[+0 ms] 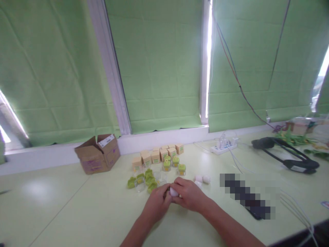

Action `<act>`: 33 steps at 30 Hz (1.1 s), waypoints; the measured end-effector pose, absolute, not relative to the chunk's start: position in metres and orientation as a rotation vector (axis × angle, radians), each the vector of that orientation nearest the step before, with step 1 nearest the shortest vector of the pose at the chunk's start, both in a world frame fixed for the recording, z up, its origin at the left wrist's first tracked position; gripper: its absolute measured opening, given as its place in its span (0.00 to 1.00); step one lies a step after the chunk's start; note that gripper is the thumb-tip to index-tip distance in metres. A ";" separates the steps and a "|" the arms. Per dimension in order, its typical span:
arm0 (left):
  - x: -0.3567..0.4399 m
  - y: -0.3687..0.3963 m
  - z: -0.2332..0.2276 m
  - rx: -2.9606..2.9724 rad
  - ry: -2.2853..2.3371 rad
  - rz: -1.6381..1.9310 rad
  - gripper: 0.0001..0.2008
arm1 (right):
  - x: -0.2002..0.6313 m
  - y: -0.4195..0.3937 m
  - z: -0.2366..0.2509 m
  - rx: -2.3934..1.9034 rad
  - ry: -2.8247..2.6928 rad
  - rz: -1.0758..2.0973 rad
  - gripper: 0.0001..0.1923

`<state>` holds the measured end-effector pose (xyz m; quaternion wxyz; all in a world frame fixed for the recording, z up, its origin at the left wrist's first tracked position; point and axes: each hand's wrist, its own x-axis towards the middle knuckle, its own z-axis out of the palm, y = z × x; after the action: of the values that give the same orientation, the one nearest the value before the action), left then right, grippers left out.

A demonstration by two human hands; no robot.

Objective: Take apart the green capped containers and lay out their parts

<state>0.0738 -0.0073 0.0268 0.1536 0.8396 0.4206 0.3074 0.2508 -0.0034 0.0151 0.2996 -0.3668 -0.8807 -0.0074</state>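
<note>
My left hand (157, 203) and my right hand (189, 194) meet in the middle of the pale green table (77, 212), both closed around a small white egg-shaped object (173, 192). Two more whitish-pink egg-shaped objects (202, 178) lie just right of my right hand. Beyond my hands lie several green lids (145, 180) and small clear jars with green lids (174, 165). Behind those stands a row of small tan boxes (159, 154).
An open cardboard box (98, 154) sits at the back left by the window sill. A white power strip (223, 146) with cables lies at the back right, a black stand (288, 154) further right. A dark flat device (257, 209) lies near the right front edge.
</note>
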 end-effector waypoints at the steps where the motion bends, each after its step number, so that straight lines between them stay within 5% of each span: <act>1: 0.072 -0.007 0.027 2.397 1.187 0.904 0.13 | 0.252 -0.003 0.015 -0.968 -2.322 0.009 0.16; 9: 0.063 -0.007 0.025 2.480 1.146 0.951 0.22 | 0.259 0.000 0.014 -0.924 -2.216 0.203 0.15; 23: 0.066 -0.007 0.026 2.362 1.165 0.953 0.14 | 0.262 -0.001 0.016 -0.848 -2.187 0.346 0.10; 33: 0.062 0.000 0.021 2.285 1.275 1.055 0.18 | 0.275 0.014 0.012 -1.069 -1.716 0.422 0.17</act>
<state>0.0623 -0.0001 0.0205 0.1596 0.7996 0.4461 0.3690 0.2753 0.0144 0.0122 0.5125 -0.4446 -0.7134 0.1753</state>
